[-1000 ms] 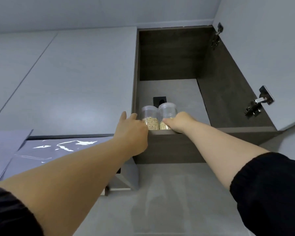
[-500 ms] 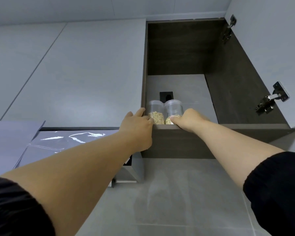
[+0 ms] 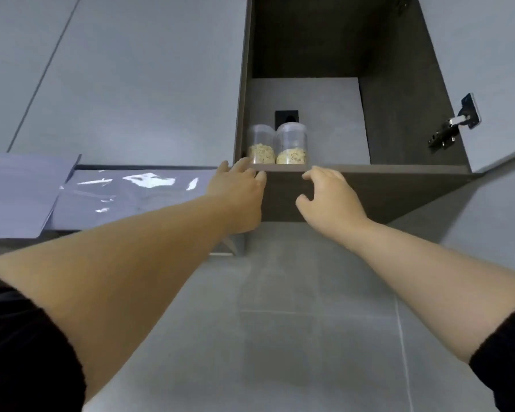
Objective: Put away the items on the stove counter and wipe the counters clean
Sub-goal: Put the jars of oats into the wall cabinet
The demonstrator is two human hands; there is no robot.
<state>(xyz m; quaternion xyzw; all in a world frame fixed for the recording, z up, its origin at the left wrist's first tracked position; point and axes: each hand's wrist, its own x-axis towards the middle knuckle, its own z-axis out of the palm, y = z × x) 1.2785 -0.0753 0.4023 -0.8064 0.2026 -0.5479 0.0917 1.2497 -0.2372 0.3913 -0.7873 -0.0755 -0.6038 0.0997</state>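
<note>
Looking up into the cabinet [image 3: 399, 84] now, its door [image 3: 488, 69] standing wide on the right, the hinge [image 3: 455, 126] catching the light. Two clear jars are up on the shelf [image 3: 384, 168], right at its front-left corner. They stand upright, side by side, just about touching. The left jar [image 3: 261, 144] sits tight beside the cabinet's left wall, and the right jar [image 3: 291, 142] stands next to it, toward the shelf's middle. Both carry a layer of pale grain at the bottom. Behind them, on the back wall, there's a small black plate [image 3: 286, 118].

My left hand [image 3: 238, 188] is up at the shelf's front-left corner, fingers stretched out and released. The tips rest at the front edge just under the left jar, gripping nothing. My right hand [image 3: 329, 197] hangs lower, in front of the cabinet's dark front panel below the right jar. Its fingers are loosely curled, released too, with nothing in them and clear of the jar.

Left of the cabinet is the hood [image 3: 125, 194] under shiny film. There's grey tiled wall [image 3: 280, 322] below, and my black sleeves [image 3: 27, 352] at both bottom corners.
</note>
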